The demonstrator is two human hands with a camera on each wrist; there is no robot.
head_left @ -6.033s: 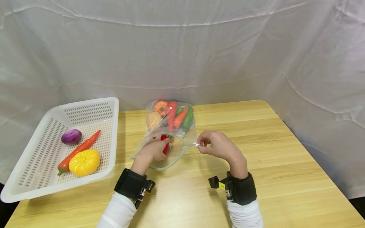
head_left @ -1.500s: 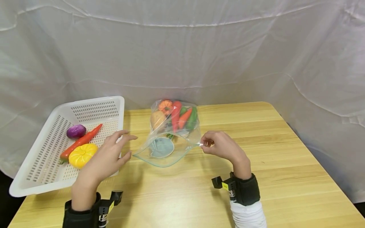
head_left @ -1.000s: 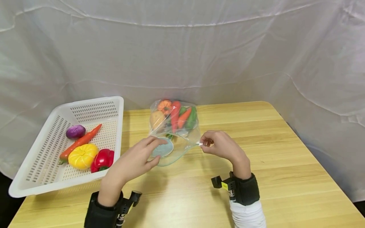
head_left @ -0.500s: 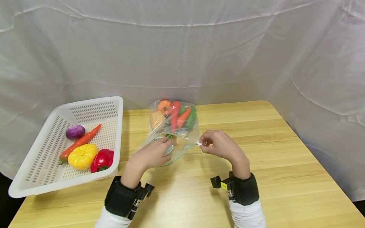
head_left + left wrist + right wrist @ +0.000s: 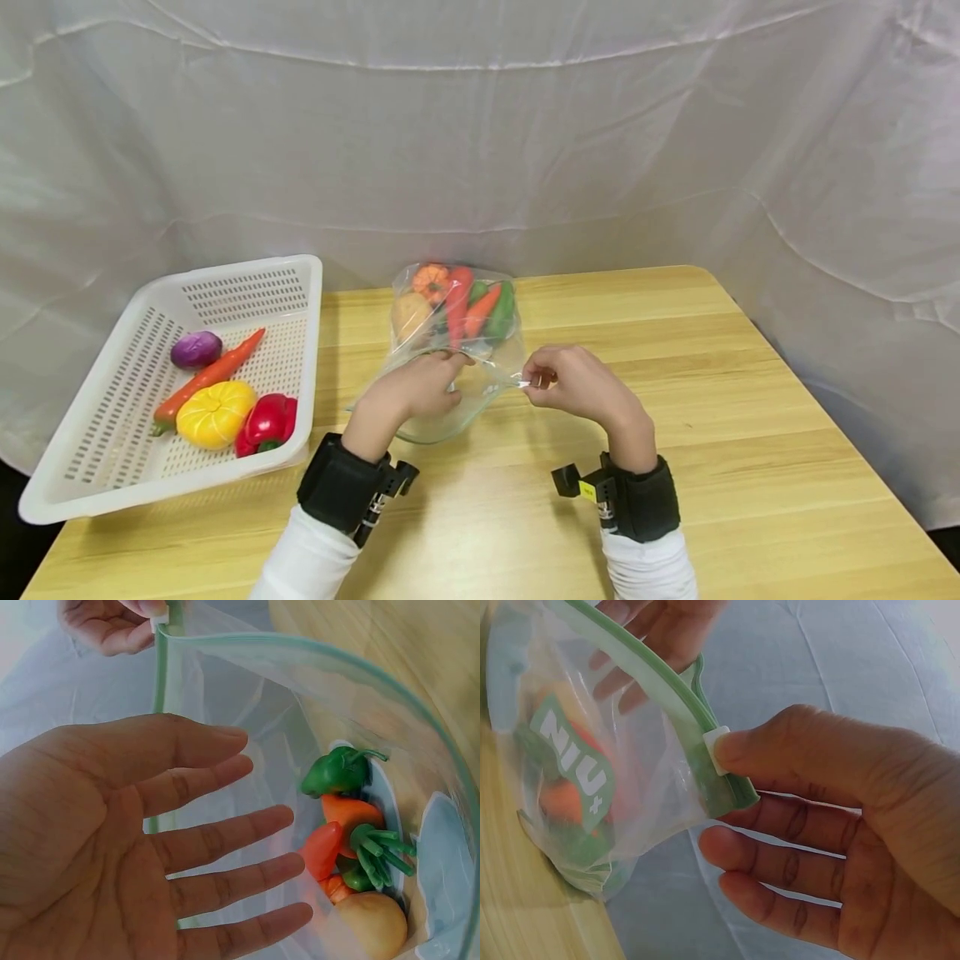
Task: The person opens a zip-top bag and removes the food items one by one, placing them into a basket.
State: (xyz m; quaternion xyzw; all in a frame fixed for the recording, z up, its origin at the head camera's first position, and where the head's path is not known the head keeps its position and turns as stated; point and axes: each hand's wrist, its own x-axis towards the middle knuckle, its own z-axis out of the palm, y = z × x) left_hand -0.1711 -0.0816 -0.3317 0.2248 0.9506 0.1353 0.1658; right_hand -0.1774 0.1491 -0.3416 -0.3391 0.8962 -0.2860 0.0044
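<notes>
A clear zip bag (image 5: pixel 480 404) lies on the table with its mouth spread toward me. Inside it are a potato (image 5: pixel 371 926), an orange carrot (image 5: pixel 352 817), a green pepper (image 5: pixel 337 774), a red chili (image 5: pixel 457 302) and a small orange pumpkin (image 5: pixel 431 282). My left hand (image 5: pixel 412 387) reaches into the mouth; the left wrist view shows its fingers extended, holding nothing, short of the vegetables. At the bag's right corner my right hand (image 5: pixel 581 387) pinches the white zip slider (image 5: pixel 717 750) between thumb and index finger.
A white perforated basket (image 5: pixel 187 483) stands at the left. It holds a purple eggplant (image 5: pixel 196 350), a long red chili (image 5: pixel 217 375), a yellow pumpkin (image 5: pixel 217 414) and a red bell pepper (image 5: pixel 267 422). A pale cloth (image 5: pixel 480 150) hangs behind the wooden table (image 5: pixel 750 433).
The red bell pepper, earlier in my left hand at the bag, now lies in the basket. My left hand has since moved right, back into the bag's mouth. My right hand keeps its pinch.
</notes>
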